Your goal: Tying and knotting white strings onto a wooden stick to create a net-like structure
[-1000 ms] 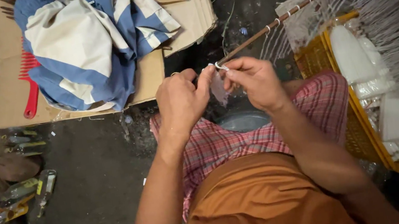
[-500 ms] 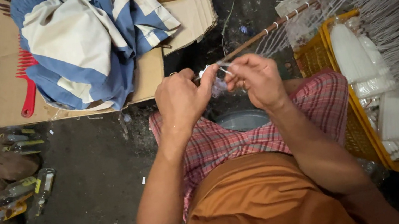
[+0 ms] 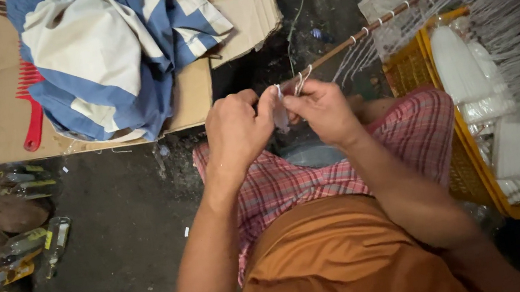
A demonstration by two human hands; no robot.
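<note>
My left hand (image 3: 238, 128) and my right hand (image 3: 322, 110) meet in front of my chest, fingers pinched on thin white string (image 3: 279, 92) at the near end of a long wooden stick (image 3: 385, 17). The stick slants up to the right and carries several loops of white string (image 3: 501, 14) that hang down like a fringe. A small pale translucent piece (image 3: 281, 119) hangs between my two hands. Below the hands lies my checked red cloth (image 3: 293, 182) over my lap, with an orange garment (image 3: 339, 264) nearer the camera.
A yellow plastic crate (image 3: 455, 165) with white bundles (image 3: 461, 68) stands at the right. Flattened cardboard (image 3: 190, 94) at the top holds a blue and white cloth (image 3: 108, 52) and a red comb (image 3: 31, 111). Coconuts (image 3: 12, 214) and small bottles (image 3: 54, 238) lie at the left on the dark floor.
Both hands have stayed together at the stick's end, with the fingers shifting slightly on the string. The view has tilted a little.
</note>
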